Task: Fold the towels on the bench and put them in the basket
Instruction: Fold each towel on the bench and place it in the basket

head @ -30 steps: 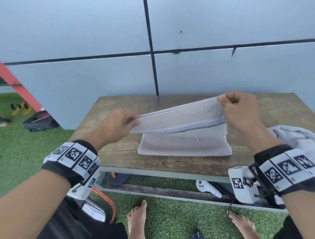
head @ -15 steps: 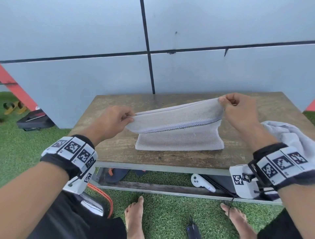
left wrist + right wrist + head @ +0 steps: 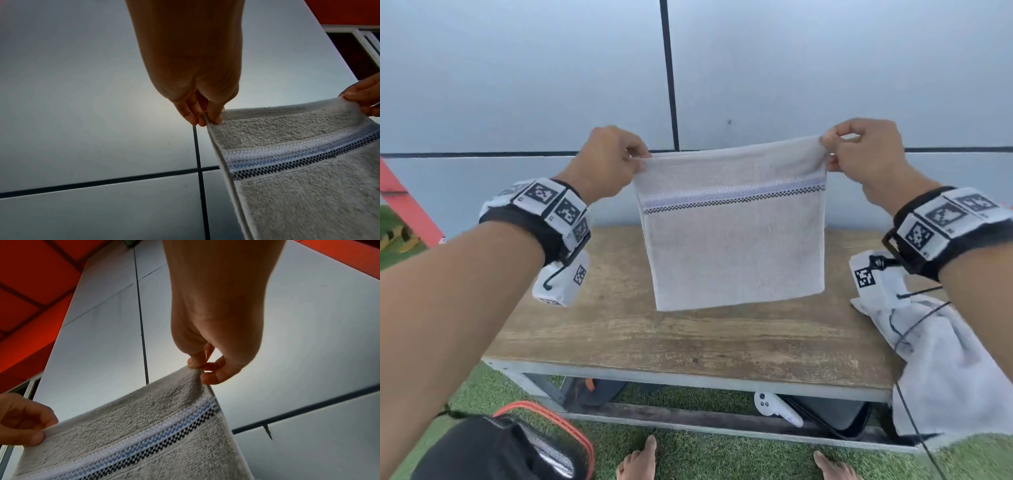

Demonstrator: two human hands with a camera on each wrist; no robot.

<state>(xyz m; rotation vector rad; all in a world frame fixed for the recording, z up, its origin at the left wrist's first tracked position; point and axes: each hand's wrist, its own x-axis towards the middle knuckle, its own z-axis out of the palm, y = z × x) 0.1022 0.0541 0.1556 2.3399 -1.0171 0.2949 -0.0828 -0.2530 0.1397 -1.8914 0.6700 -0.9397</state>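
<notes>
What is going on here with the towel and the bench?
A person is holding a grey striped towel up in the air, the left hand and the right hand each pinching a top corner. It hangs flat above the wooden bench, its bottom edge clear of the surface. Another towel, crumpled, lies at the bench's right end and droops over the edge.
</notes>
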